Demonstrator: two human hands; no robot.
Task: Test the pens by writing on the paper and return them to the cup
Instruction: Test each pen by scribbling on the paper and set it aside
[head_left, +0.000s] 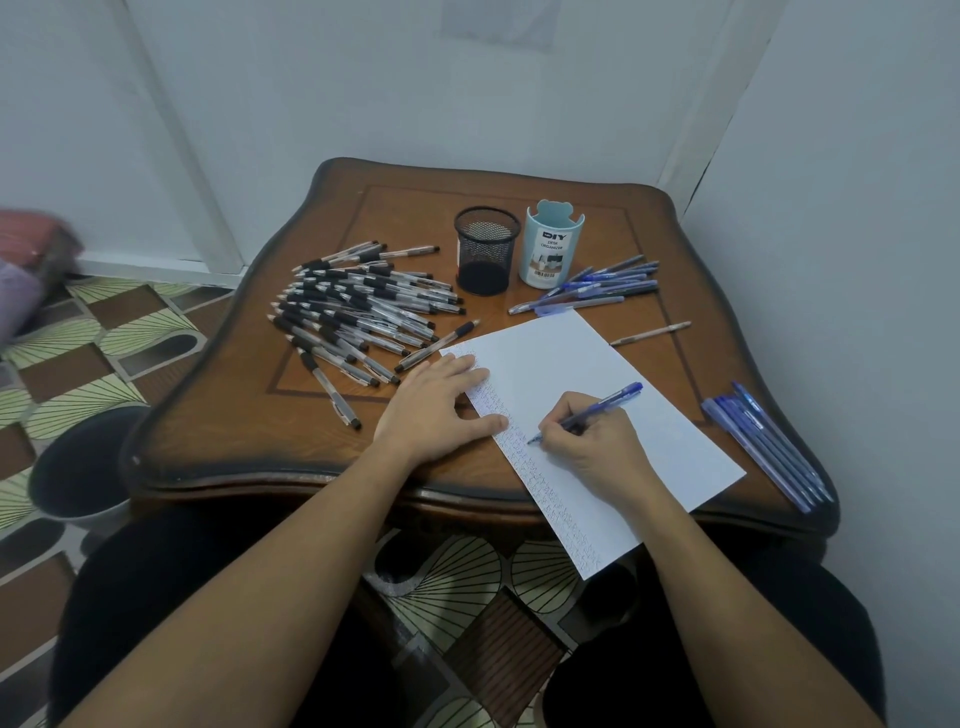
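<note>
Two hands work at a brown wooden surface (249, 415). The right hand (597, 447) has its fingers curled round a blue pen (602, 406), with the pen's tip down on the paper (561, 353) and its cap end pointing up and to the right. The left hand (441, 405) lies flat with straight, spread fingers, pressing on the paper's left edge.

The white sheet lies at a slant, and its near corner hangs over the front edge of the surface. A band of small blue marks runs along the sheet's left side.

Behind the sheet stand a black mesh cup (487, 249) and, just to its right, a pale blue organizer cup (551, 244); no pens show above either rim. Left of the mesh cup a heap of black-grip pens (358, 306) is spread out. To the right of the organizer cup, a cluster of blue pens (597, 288) lies just beyond the sheet's far edge. One lone pen (652, 332) lies right of the sheet. Several more blue pens lie in a side-by-side row (763, 447) near the right edge of the surface.

On the patterned floor (104, 332) to the left sits a dark round bin (83, 462).
</note>
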